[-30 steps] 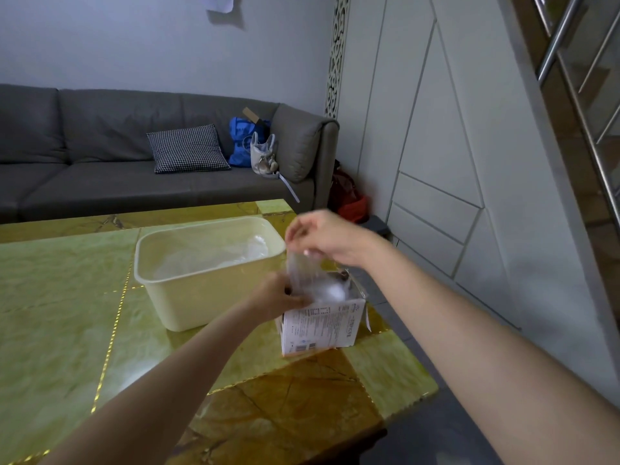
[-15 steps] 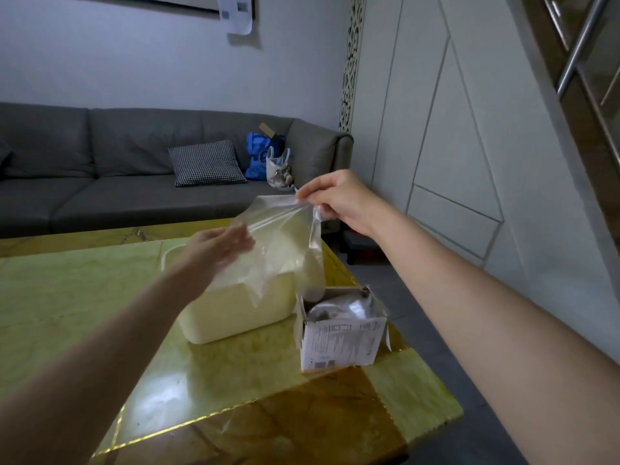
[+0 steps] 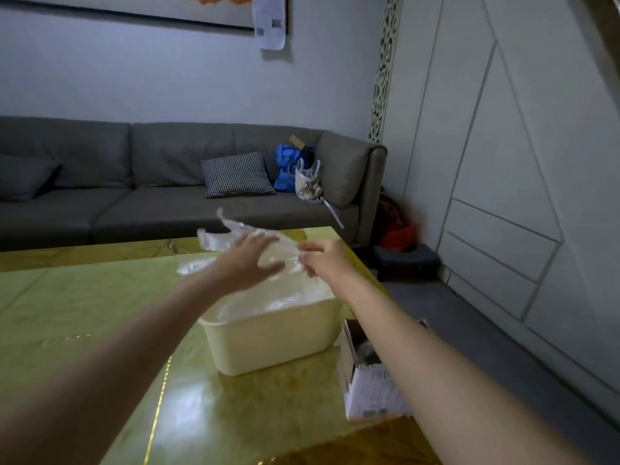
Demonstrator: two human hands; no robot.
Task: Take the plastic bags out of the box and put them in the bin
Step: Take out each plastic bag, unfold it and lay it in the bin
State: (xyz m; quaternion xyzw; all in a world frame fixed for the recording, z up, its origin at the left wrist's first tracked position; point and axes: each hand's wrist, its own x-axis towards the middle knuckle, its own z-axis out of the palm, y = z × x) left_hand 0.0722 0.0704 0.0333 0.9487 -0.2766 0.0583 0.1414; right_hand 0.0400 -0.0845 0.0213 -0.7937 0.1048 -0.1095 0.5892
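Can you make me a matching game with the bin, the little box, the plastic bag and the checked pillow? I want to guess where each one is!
Things:
1. bin
2. box
3. plastic bag
4. checked pillow

Places:
A. on the grey sofa
B. at the table's right edge, under the right arm
C. in the middle of the table, cream coloured
D. over the bin, at both hands

Pairs: 1-C, 2-B, 3-D, 4-A

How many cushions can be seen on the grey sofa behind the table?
2. A black-and-white checked cushion leans against the backrest near the grey sofa's right end; a plain grey cushion sits at the far left, cut off by the frame edge. More may lie beyond it.
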